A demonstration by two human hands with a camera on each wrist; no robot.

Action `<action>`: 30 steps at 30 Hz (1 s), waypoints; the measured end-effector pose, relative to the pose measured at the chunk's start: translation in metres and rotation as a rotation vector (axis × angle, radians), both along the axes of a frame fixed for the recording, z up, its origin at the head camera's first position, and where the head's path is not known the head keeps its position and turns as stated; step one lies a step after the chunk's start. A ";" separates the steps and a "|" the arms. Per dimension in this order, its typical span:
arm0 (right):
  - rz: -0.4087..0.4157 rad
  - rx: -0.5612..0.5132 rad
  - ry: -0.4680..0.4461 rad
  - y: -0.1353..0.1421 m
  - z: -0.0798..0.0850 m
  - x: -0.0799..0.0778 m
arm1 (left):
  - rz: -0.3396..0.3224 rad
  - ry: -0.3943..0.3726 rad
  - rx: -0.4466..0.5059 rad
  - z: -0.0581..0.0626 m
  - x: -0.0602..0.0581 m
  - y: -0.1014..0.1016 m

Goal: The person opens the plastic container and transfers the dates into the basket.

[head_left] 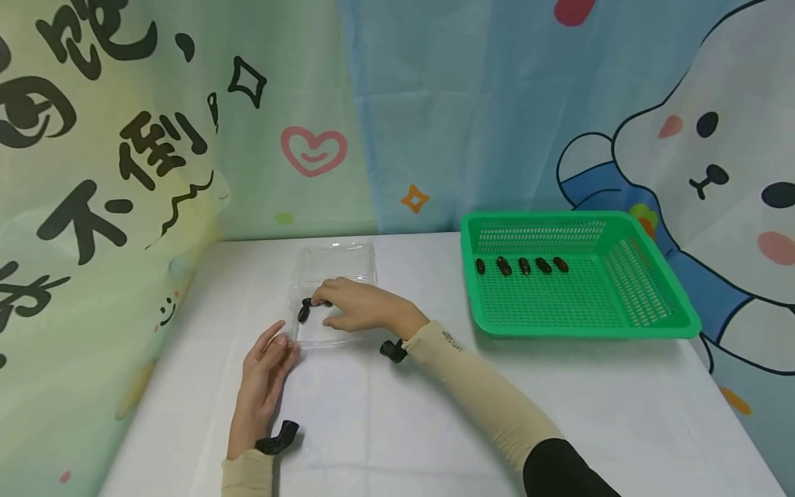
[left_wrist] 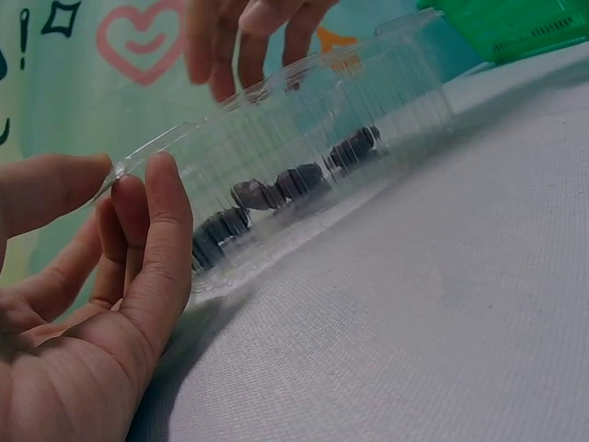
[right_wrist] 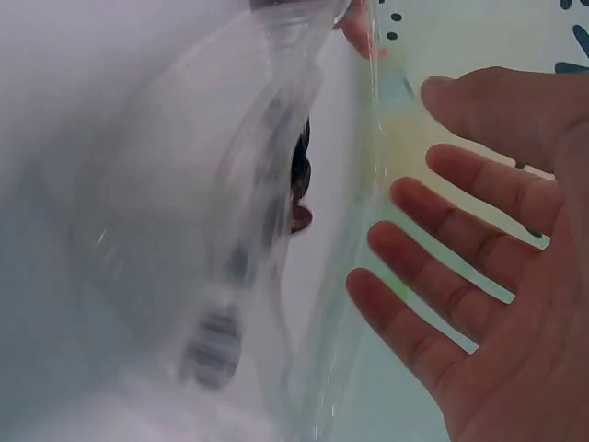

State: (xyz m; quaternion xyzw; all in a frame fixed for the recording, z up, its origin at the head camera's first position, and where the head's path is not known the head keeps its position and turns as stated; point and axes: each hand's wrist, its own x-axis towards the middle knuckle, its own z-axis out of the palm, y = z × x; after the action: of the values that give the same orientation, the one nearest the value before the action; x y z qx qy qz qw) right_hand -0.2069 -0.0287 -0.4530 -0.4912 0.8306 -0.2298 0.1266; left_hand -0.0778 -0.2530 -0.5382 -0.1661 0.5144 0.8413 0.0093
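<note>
A clear plastic box [head_left: 319, 337] with its lid [head_left: 335, 261] folded back lies on the table, holding several dark, oblong, date-like fruits [head_left: 303, 313]. My left hand [head_left: 267, 376] is at the box's near left corner; in the left wrist view its thumb and a finger pinch the clear rim [left_wrist: 152, 147]. Over the box is my right hand [head_left: 360, 305], partly covering the fruits in the head view. The right wrist view shows its fingers [right_wrist: 437, 235] spread and loosely bent, with nothing between them, beside the blurred box wall [right_wrist: 193, 157].
A green slotted basket [head_left: 584, 331] stands at the right rear, with several similar dark fruits [head_left: 524, 266] in a row along its left part. A white cloth [head_left: 385, 428] covers the table. Behind it hangs a printed curtain [head_left: 422, 124].
</note>
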 end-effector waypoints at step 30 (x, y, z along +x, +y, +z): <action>-0.025 0.184 0.169 -0.057 -0.039 -0.001 | 0.012 0.010 0.031 -0.001 0.002 0.000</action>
State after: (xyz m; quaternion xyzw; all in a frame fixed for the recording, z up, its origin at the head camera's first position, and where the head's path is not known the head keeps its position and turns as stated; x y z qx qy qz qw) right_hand -0.2075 -0.0861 -0.4916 -0.4848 0.8619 -0.1120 0.0976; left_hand -0.0760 -0.2527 -0.5388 -0.1647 0.5003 0.8500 0.0043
